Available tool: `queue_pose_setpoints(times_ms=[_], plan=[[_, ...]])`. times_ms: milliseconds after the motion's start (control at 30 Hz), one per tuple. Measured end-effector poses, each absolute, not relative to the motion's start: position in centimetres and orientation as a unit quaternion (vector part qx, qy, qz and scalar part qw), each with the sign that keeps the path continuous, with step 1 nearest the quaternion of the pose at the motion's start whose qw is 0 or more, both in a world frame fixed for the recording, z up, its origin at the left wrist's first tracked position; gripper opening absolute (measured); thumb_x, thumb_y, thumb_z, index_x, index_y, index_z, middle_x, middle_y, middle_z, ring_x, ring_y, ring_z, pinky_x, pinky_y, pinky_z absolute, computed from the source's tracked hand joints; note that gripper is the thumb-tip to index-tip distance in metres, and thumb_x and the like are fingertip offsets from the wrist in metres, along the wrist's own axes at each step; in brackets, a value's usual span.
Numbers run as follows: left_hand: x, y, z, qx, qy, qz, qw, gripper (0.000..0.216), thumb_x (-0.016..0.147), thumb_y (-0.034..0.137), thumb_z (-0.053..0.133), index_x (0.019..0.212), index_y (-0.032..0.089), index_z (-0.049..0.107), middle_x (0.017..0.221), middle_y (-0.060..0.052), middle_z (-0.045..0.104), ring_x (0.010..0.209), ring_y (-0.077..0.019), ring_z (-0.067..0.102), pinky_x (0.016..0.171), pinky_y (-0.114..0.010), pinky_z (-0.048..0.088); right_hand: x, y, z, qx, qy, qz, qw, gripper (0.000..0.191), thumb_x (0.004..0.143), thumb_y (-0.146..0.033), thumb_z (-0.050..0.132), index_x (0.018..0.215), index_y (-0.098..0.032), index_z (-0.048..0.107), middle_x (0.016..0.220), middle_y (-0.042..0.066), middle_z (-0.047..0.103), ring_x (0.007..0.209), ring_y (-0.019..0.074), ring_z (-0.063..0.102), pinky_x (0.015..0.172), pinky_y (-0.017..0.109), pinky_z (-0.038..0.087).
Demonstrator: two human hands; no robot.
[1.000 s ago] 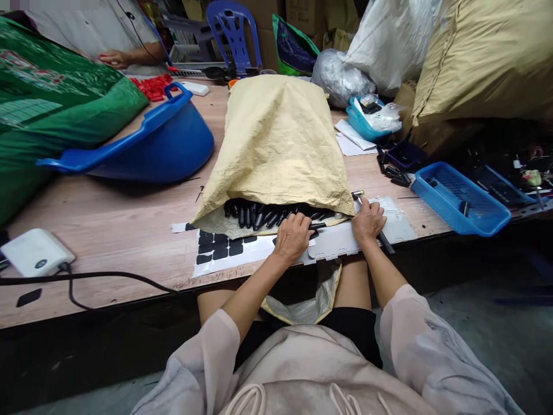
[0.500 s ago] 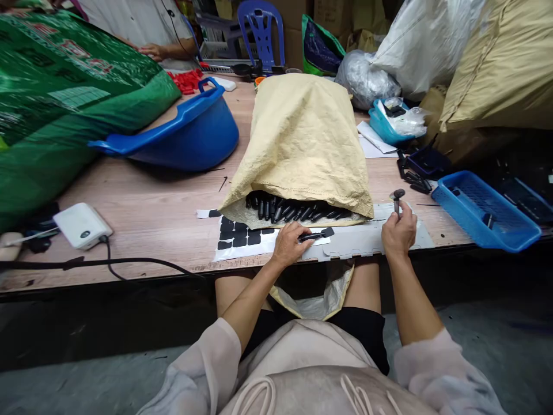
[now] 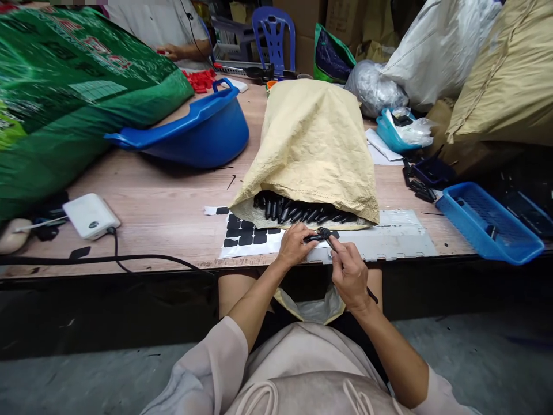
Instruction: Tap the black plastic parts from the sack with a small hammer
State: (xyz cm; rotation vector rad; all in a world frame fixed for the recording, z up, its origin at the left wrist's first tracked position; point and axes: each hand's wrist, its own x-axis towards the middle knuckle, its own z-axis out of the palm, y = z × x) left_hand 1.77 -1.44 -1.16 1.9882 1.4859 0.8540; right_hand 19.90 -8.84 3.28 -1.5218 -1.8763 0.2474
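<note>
My left hand (image 3: 295,248) is closed around a slim black pen-like piece (image 3: 311,237), which lies low over the grey board (image 3: 384,245) at the table's front edge. My right hand (image 3: 351,274) grips a small dark hammer (image 3: 333,242). Its head meets the right end of the black piece; the handle's end sticks out below the hand. Behind both hands, a tan woven sack (image 3: 319,138) lies with its mouth toward me, showing several similar black pieces (image 3: 298,213). Left of my left hand, rounded black pads (image 3: 246,236) sit on a white sheet.
A blue basin (image 3: 194,138) and a large green sack (image 3: 108,86) occupy the left. A white box (image 3: 91,216) has a black cable running from it. At right stands a blue basket (image 3: 488,222). Across the table, a person's hand (image 3: 173,52) is near red pieces (image 3: 199,80).
My right hand has moved left with the hammer, from the board's right end to the black piece. My left hand still holds that piece. The view has shifted slightly.
</note>
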Motion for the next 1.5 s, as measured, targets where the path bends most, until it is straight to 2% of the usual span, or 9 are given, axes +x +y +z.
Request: queue_pose_setpoints(times_ms=[133,300,467,733,867,1000,1167,1333,1500], plan=[[1.8,-1.5,-0.9,0.733,0.547,0.316,0.254,0.008,0.086,0.023,0.079,0.094,0.026,0.081,0.089,-0.002,0.067,0.092,-0.0215,0.062,0.088,-0.036,0.05,19.7,-8.5,2.8,-0.588,-0.75,0.081,0.292,0.045,0.104,-0.022,0.044,0.137,-0.028,0.072,0.092,0.007,0.068,0.084,0.0212,0.067,0.071,0.029,0.055],[1.8,-1.5,-1.1,0.728,0.546,0.325,0.259,0.017,0.084,0.022,0.081,0.101,0.025,0.082,0.091,-0.003,0.068,0.094,-0.0218,0.063,0.088,-0.036,0.05,20.1,-8.6,2.5,-0.594,-0.727,0.051,0.342,0.045,0.104,-0.021,0.046,0.143,-0.027,0.067,0.096,0.007,0.068,0.089,0.0185,0.066,0.079,0.028,0.054],[2.0,-1.5,-1.1,0.721,0.553,0.33,0.256,0.016,0.083,0.019,0.082,0.098,0.023,0.082,0.091,-0.003,0.069,0.094,-0.022,0.063,0.088,-0.036,0.05,20.5,-8.8,2.1,-0.598,-0.73,0.06,0.326,0.044,0.104,-0.02,0.045,0.14,-0.027,0.07,0.091,0.005,0.067,0.083,0.0179,0.065,0.072,0.026,0.052],[2.1,-1.8,-0.8,0.728,0.557,0.317,0.243,0.015,0.082,0.019,0.08,0.096,0.022,0.079,0.091,-0.003,0.067,0.096,-0.0235,0.062,0.09,-0.037,0.048,26.3,-3.8,4.4,-0.699,-0.611,-0.024,0.371,0.044,0.101,-0.029,0.049,0.139,-0.025,0.071,0.105,0.009,0.068,0.1,0.0237,0.064,0.09,0.034,0.051],[2.2,-1.9,-0.6,0.735,0.553,0.317,0.229,0.016,0.08,0.023,0.082,0.096,0.022,0.077,0.092,-0.003,0.067,0.095,-0.0236,0.061,0.089,-0.037,0.048,30.0,0.1,4.2,-0.782,-0.53,-0.019,0.326,0.048,0.093,-0.021,0.052,0.136,-0.025,0.073,0.109,0.009,0.065,0.101,0.0244,0.06,0.087,0.035,0.048],[2.2,-1.9,-0.6,0.737,0.553,0.316,0.226,0.019,0.081,0.027,0.085,0.097,0.021,0.076,0.095,-0.004,0.069,0.095,-0.024,0.062,0.089,-0.037,0.048,31.7,3.2,3.4,-0.827,-0.501,-0.005,0.256,0.046,0.091,-0.017,0.054,0.132,-0.026,0.075,0.106,0.009,0.06,0.094,0.0218,0.054,0.08,0.033,0.042],[2.1,-1.8,-0.9,0.738,0.551,0.314,0.228,0.013,0.085,0.026,0.082,0.097,0.022,0.076,0.093,-0.004,0.069,0.094,-0.0231,0.062,0.088,-0.036,0.047,31.4,5.4,2.7,-0.843,-0.501,-0.004,0.196,0.044,0.094,-0.016,0.054,0.129,-0.029,0.077,0.107,0.01,0.059,0.092,0.0216,0.051,0.078,0.034,0.037],[1.8,-1.7,-0.8,0.745,0.537,0.325,0.224,0.01,0.089,0.029,0.078,0.096,0.022,0.076,0.091,-0.004,0.067,0.092,-0.0228,0.061,0.086,-0.036,0.047,30.3,6.0,2.0,-0.834,-0.519,-0.034,0.182,0.041,0.101,-0.022,0.05,0.133,-0.029,0.074,0.115,0.012,0.062,0.099,0.0243,0.051,0.08,0.037,0.035],[2.1,-4.8,0.8,0.768,0.455,0.373,0.255,0.02,0.101,0.037,0.063,0.107,0.02,0.072,0.099,-0.007,0.068,0.092,-0.021,0.064,0.083,-0.033,0.05,30.3,6.0,1.4,-0.826,-0.534,-0.056,0.175,0.039,0.104,-0.027,0.049,0.135,-0.028,0.073,0.115,0.013,0.061,0.1,0.0253,0.05,0.077,0.036,0.032]])
